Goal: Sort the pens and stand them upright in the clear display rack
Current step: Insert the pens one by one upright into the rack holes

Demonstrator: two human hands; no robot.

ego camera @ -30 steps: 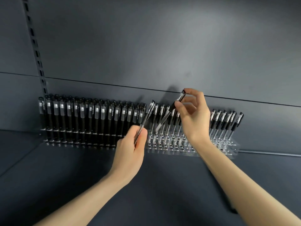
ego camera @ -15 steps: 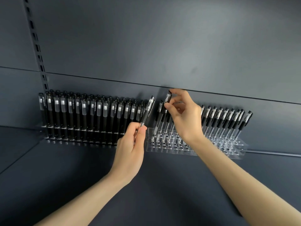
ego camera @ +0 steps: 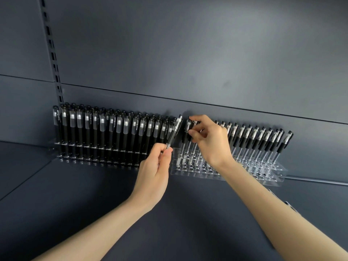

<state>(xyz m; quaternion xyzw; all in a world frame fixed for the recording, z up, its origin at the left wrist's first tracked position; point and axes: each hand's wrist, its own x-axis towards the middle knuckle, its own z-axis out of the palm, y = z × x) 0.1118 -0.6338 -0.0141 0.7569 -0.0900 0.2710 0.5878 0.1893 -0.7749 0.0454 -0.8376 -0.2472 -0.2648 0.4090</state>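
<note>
Mid-frame, my left hand point(ego camera: 154, 174) pinches a spare pen point(ego camera: 174, 131), my right hand point(ego camera: 211, 140) a second pen point(ego camera: 188, 124) in the rack point(ego camera: 278, 172); front holes point(ego camera: 192, 169) empty.

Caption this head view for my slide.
Right hand grips a black-capped pen in the clear acrylic rack; left hand pinches a second pen.

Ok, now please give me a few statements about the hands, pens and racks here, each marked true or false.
1. The left hand pinches a tilted pen by its lower end. True.
2. The right hand is empty. False: it pinches the top of a second pen at the right rack.
3. The left rack is packed with pens. True.
4. Every hole of the right rack is filled. False: many front holes stand empty.
</note>
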